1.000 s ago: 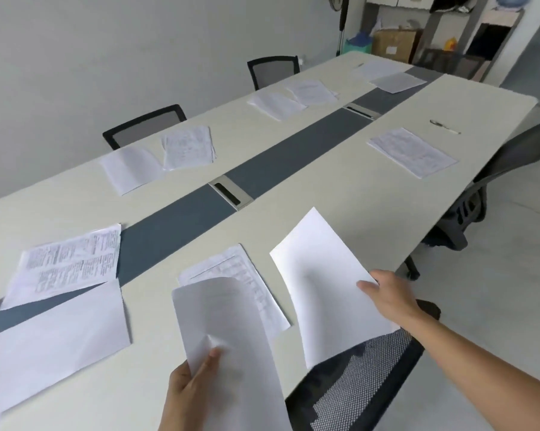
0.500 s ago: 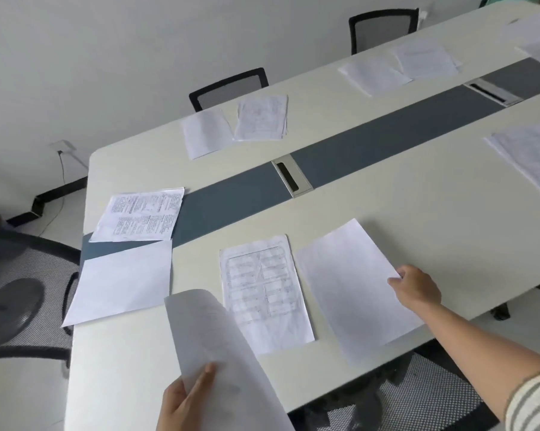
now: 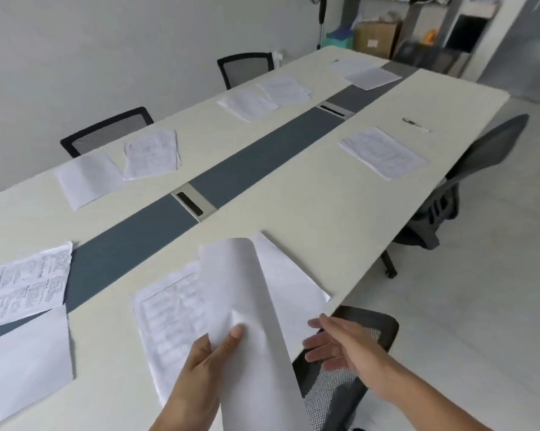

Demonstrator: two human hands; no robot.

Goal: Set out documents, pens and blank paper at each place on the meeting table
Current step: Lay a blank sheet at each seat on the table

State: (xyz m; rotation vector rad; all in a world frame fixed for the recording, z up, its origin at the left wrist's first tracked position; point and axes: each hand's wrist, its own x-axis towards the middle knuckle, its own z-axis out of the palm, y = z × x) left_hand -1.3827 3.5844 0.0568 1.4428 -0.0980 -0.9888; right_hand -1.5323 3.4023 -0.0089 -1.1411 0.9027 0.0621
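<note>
Pale tabletop (image 3: 293, 213) carries papers; my left hand (image 3: 200, 368) grips the blank sheets (image 3: 246, 306), right hand (image 3: 340, 346) open-fingered beside the laid sheet (image 3: 293, 281); next, I judge, the far document (image 3: 382, 152) needs its blank.

On the table (image 3: 293, 197), a printed document (image 3: 169, 315) lies left of the left hand (image 3: 197, 377), a blank sheet (image 3: 293, 290) just ahead of the right hand (image 3: 340, 346).
</note>
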